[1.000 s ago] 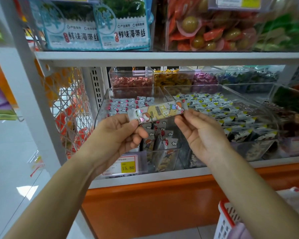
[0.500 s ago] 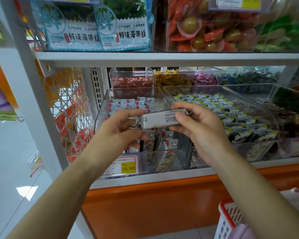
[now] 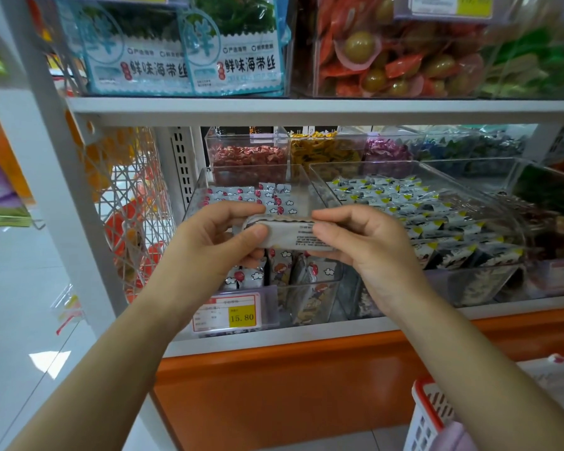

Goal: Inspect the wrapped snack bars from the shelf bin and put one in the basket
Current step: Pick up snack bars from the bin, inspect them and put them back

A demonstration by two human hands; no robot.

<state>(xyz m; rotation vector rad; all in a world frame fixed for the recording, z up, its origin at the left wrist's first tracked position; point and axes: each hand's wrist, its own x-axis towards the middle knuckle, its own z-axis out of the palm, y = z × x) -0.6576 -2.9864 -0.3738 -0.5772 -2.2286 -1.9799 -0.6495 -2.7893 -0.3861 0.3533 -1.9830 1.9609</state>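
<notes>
The price tag (image 3: 226, 312) on the front of the clear shelf bin (image 3: 310, 297) reads 15.80; above it, seaweed packets (image 3: 238, 50) read 鲜味海带丝.

Both hands hold one wrapped snack bar (image 3: 290, 234) level in front of the clear shelf bin (image 3: 310, 288) — left hand (image 3: 215, 242) pinching its left end, right hand (image 3: 362, 242) its right end, printed back side up. Bin carries a price tag (image 3: 227, 312) reading 15.80; more bars lie inside. Basket (image 3: 427, 415) — red rim, white mesh — sits at lower right, well apart from the bar.
</notes>
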